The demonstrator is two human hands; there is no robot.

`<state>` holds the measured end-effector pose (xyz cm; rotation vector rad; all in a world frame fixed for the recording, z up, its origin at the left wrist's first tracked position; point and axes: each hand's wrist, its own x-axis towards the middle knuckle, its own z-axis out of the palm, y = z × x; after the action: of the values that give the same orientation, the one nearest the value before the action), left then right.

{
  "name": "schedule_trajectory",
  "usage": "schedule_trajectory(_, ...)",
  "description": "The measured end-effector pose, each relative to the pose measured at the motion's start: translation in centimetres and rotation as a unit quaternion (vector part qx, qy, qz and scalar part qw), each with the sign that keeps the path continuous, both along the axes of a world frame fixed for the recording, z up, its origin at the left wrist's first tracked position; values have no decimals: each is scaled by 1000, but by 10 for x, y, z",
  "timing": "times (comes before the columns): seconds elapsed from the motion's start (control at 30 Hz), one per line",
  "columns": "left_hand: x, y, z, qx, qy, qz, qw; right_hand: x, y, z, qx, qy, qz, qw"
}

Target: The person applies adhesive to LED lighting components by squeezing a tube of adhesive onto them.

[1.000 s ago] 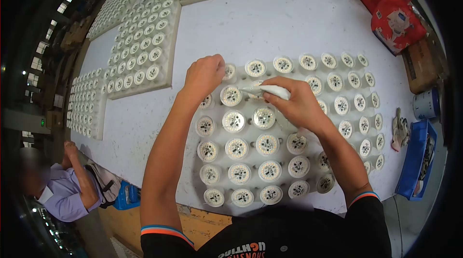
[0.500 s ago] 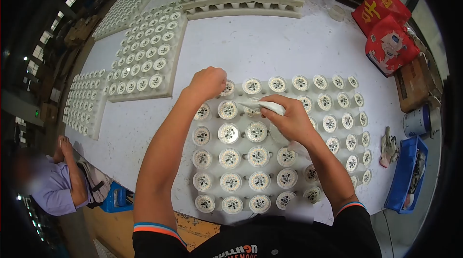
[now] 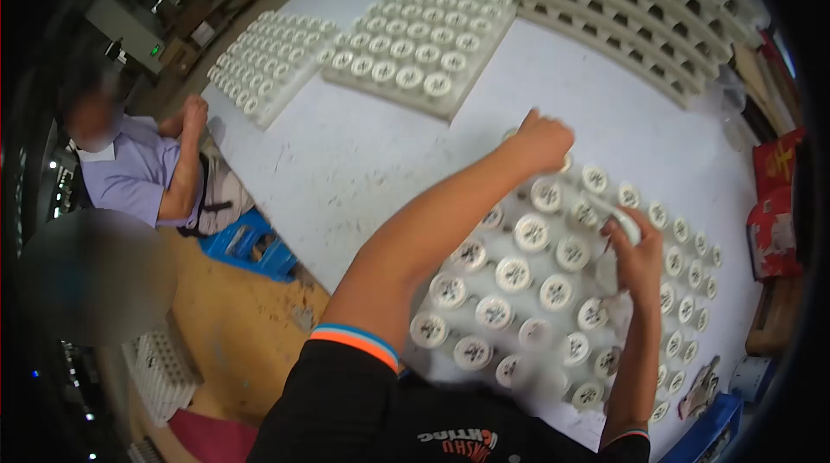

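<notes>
Rows of round white LED bulb bodies (image 3: 513,274) with exposed circuit boards stand in a pale moulded tray in front of me. At the tray's far left corner, my left hand (image 3: 546,145) is closed with its fingers curled down by a bulb body; whether it grips anything is hidden. To its right, my right hand (image 3: 638,257) is closed around a white object (image 3: 619,219) with a narrow tip, which points toward the far rows. A translucent part hangs below those fingers. I cannot make out its exact kind.
More filled bulb trays (image 3: 406,48) lie at the far left of the white table (image 3: 346,178). Stacked empty trays (image 3: 640,22) stand at the back. Red bags (image 3: 775,234) and a blue bin (image 3: 711,433) are at right. A person in a lilac shirt (image 3: 130,171) sits at left.
My view has turned to the left, so the tray and both hands appear further right and tilted. Both hands remain over the tray's far rows, the right still holding the white object.
</notes>
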<state>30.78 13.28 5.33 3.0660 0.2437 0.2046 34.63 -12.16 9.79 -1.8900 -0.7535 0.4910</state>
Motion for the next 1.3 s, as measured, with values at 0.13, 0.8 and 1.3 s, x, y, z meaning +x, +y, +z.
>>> schedule_trajectory(0.13, -3, -6, 22, -70, 75, 44, 994, -1, 2, 10, 15, 26, 15, 999)
schedule_trajectory(0.8, -8, -3, 18, -119, 83, 67, 987, -2, -2, 7, 24, 41, 30, 998)
schedule_trajectory(1.3, -11, -10, 12, -52, -4, 111, 992, -2, -3, 7, 20, 31, 7, 999)
